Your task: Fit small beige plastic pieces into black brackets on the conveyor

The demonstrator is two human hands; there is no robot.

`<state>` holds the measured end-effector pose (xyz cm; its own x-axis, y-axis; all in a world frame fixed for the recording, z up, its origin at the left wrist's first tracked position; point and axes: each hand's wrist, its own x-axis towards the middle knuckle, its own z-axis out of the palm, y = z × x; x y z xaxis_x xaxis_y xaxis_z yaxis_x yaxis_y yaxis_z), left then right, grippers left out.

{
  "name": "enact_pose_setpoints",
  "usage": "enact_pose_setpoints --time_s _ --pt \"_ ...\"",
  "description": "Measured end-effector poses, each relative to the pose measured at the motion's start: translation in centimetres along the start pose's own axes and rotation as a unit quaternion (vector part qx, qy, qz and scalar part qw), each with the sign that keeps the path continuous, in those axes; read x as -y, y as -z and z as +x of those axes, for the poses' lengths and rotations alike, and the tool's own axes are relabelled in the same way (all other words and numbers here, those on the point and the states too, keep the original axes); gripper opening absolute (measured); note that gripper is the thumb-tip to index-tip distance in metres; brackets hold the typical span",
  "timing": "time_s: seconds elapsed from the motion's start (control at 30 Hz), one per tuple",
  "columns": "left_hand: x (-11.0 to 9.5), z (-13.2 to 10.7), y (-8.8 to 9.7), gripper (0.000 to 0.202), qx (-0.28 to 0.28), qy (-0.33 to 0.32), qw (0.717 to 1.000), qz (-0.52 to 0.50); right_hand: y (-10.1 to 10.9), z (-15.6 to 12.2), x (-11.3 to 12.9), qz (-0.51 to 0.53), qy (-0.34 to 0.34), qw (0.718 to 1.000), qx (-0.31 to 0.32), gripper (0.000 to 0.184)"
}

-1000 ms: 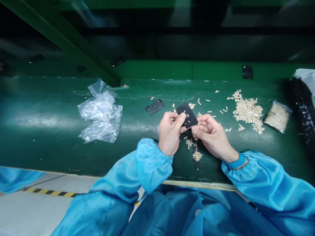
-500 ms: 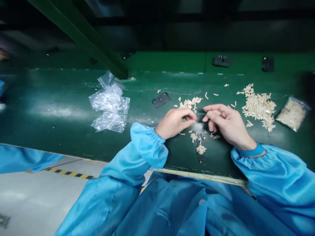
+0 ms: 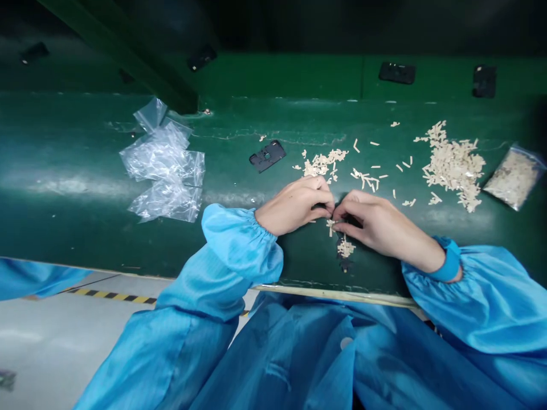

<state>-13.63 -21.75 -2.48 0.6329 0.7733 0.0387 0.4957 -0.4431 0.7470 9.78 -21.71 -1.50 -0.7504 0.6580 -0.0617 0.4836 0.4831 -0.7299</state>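
Note:
My left hand (image 3: 294,205) and my right hand (image 3: 376,225) rest on the green belt (image 3: 85,193), fingertips meeting over a small heap of beige strips (image 3: 344,247). Both hands have their fingers curled in a pinch around something small and beige between them; what exactly each holds is too small to make out. A dark part (image 3: 345,265) lies just below the heap, near the belt's front edge. Blue sleeves cover both arms.
A black flat part (image 3: 267,155) lies on the belt beyond my left hand. Clear plastic bags (image 3: 164,171) sit at the left. Loose beige strips (image 3: 453,165) and a filled bag (image 3: 515,177) are at the right. Two black parts (image 3: 397,72) rest on the far ledge.
One second ago both hands held a black flat part up. It has left my hands; they dropped to the belt and closed together over the small beige heap.

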Motion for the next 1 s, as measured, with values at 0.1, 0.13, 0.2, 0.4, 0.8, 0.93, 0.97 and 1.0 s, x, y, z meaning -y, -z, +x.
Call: enact_pose_setpoints --time_s 0.1,0.13,0.2,0.4,0.8,0.93,0.97,1.0 --pt "0.2 0.1 -0.1 0.014 -0.027 0.001 0.999 -0.020 0.2 -0.3 0.0 -0.029 -0.018 0.999 0.037 0.007" --pt "0.2 0.2 -0.1 0.016 -0.033 0.000 0.999 -0.030 0.5 -0.3 -0.1 -0.027 -0.023 0.998 0.047 0.009" --pt "0.1 0.1 0.0 0.016 -0.029 -0.005 0.998 -0.048 1.2 -0.3 -0.4 -0.001 -0.024 0.998 0.061 0.011" --pt "-0.8 -0.3 -0.5 0.013 0.034 -0.009 0.999 0.022 2.8 0.0 -1.0 0.106 -0.060 0.992 0.019 0.016" --pt "-1.2 0.2 -1.1 0.010 -0.021 -0.001 0.999 -0.030 2.6 -0.3 -1.7 0.042 -0.021 0.998 0.044 0.008" --pt "-1.0 0.3 -1.2 0.007 -0.046 0.021 0.998 -0.033 2.2 -0.7 -1.4 -0.014 -0.014 0.998 0.067 0.011" --pt "-1.0 0.3 -1.2 0.007 -0.050 0.021 0.998 -0.036 2.3 -0.7 -1.3 -0.013 -0.018 0.997 0.070 0.008" --pt "-1.0 0.4 -1.3 0.006 -0.056 0.020 0.997 -0.041 2.4 -0.7 -1.3 -0.005 -0.022 0.997 0.072 0.004"
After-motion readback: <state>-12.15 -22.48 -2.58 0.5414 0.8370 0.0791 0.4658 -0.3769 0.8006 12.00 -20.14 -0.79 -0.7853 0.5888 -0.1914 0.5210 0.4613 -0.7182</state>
